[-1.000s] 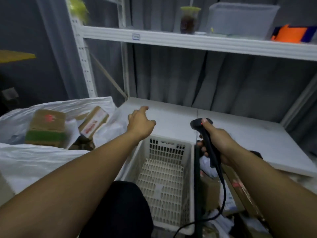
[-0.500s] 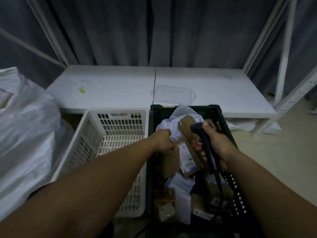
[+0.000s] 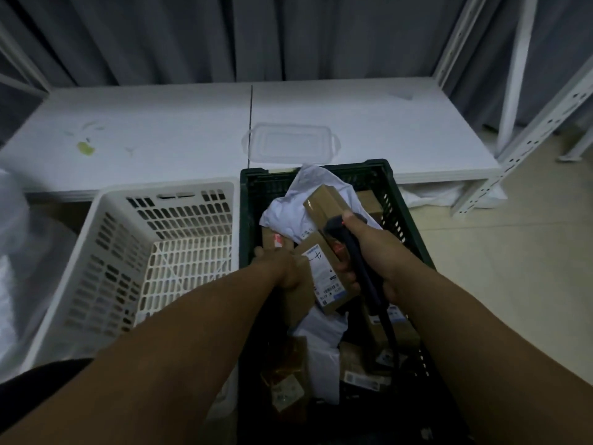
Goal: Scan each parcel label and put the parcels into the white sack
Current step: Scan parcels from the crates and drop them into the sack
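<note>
Parcel (image 3: 324,275) in fingers of left hand (image 3: 282,268)

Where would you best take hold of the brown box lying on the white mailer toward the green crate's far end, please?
Grip the brown box across its two long sides, near its far end, coming from above. It lies uppermost on the white mailer, long sides exposed, while its near end sits behind the right hand gripping the scanner. Free the left hand from the labelled parcel first.

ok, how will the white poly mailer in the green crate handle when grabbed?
Probably floppy: the white poly mailer lies creased and sagging. Likely slick, being plastic film. A cardboard box appears to rest on it, so lifting may drag that along.
</note>
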